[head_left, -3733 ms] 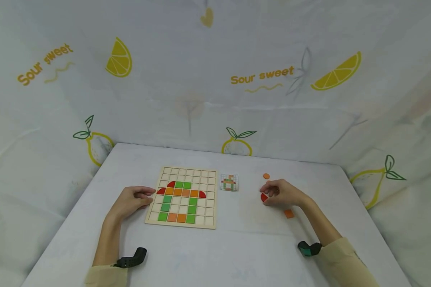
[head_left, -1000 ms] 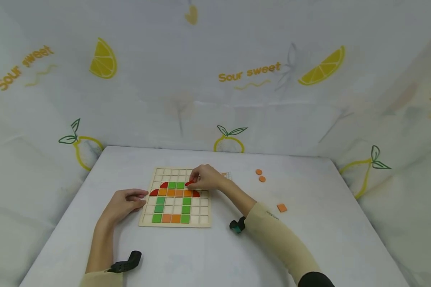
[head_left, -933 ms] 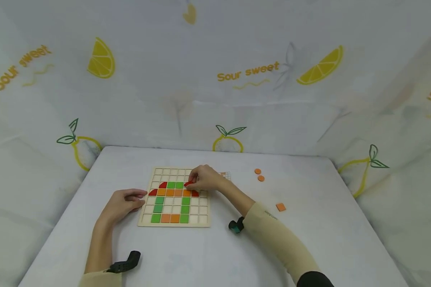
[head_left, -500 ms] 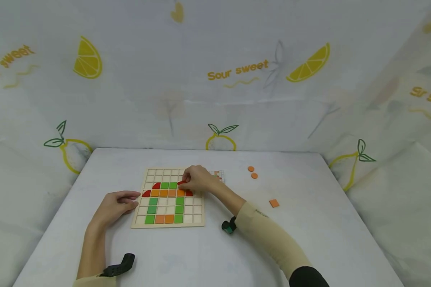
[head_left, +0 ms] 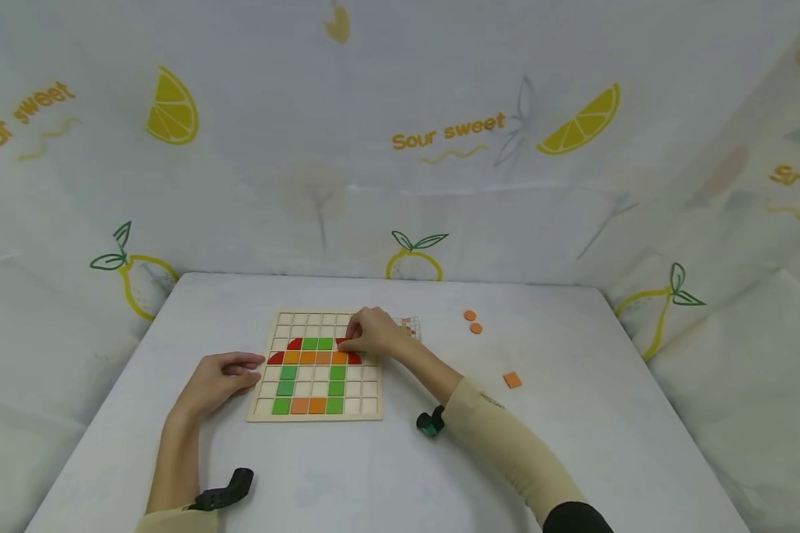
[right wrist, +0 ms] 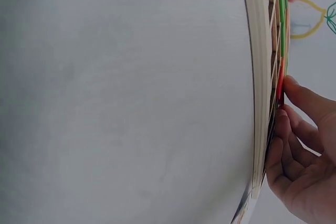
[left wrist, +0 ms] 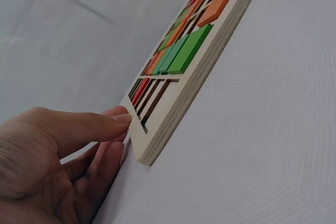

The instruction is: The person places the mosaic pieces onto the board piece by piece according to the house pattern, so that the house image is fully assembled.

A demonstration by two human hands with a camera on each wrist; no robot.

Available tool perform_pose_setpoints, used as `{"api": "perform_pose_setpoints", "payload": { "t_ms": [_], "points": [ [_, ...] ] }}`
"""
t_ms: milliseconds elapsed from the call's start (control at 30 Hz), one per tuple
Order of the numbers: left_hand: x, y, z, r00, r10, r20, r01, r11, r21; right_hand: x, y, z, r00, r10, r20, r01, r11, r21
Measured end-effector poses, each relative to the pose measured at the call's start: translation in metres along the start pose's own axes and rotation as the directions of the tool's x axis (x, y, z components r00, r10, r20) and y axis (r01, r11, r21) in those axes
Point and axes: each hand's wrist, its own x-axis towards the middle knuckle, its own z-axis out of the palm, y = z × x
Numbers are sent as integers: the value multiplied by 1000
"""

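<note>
A wooden grid board (head_left: 260,414) lies on the table, bearing green, orange and red tiles in a mushroom-like pattern. My right hand (head_left: 373,331) is over its upper right part, thumb and fingers pinching a red quarter-circle tile (head_left: 341,342) at the right end of the green row. In the right wrist view the right hand (right wrist: 310,145) partly hides the tiles. My left hand (head_left: 215,381) stays at the board's left edge; in the left wrist view, the thumb of the left hand (left wrist: 63,150) touches that edge, fingers loosely bent.
A small pattern card (head_left: 410,326) lies right of the board, partly hidden by my right hand. Farther right are two orange round tiles, one upper (head_left: 470,315) and one lower (head_left: 476,328), and an orange square tile (head_left: 512,380). A printed curtain (head_left: 347,244) hangs behind the table.
My right hand has carried the red quarter-circle tile from the table's right side left onto the board and now lowers it in the green row. The left hand stays by the board.
</note>
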Motion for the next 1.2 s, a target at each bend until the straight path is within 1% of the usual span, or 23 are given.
{"api": "perform_pose_setpoints", "payload": {
  "t_ms": [100, 233, 500, 767, 867, 1000, 1067, 1200],
  "points": [
    [0, -1, 2, 1000, 8, -8, -8, 1000, 5, -1, 2, 1, 1000, -5, 11, 5, 1000, 9],
    [1, -1, 3, 1000, 1, -7, -1, 1000, -9, -2, 4, 2, 1000, -17, 20, 17, 1000, 12],
    [3, 1, 2, 1000, -11, -11, 11, 1000, 13, -4, 5, 1, 999, -47, -7, 47, 998, 31],
    [2, 1, 1, 1000, -5, -15, 5, 1000, 5, -2, 4, 0, 999, -33, 12, 32, 998, 47],
    [3, 1, 2, 1000, -14, -22, 14, 1000, -6, -2, 5, -3, 999, -46, 19, 45, 998, 52],
    [2, 2, 3, 1000, -12, -28, 11, 1000, -22, -3, 9, -8, 998, -63, 6, 62, 996, 69],
    [2, 1, 4, 1000, -5, -27, 4, 1000, -27, -5, 12, -11, 998, -60, 0, 60, 995, 81],
    [1, 1, 3, 999, -12, -30, 12, 999, -31, -12, 18, -19, 998, -68, -10, 69, 992, 103]
  ]
}}
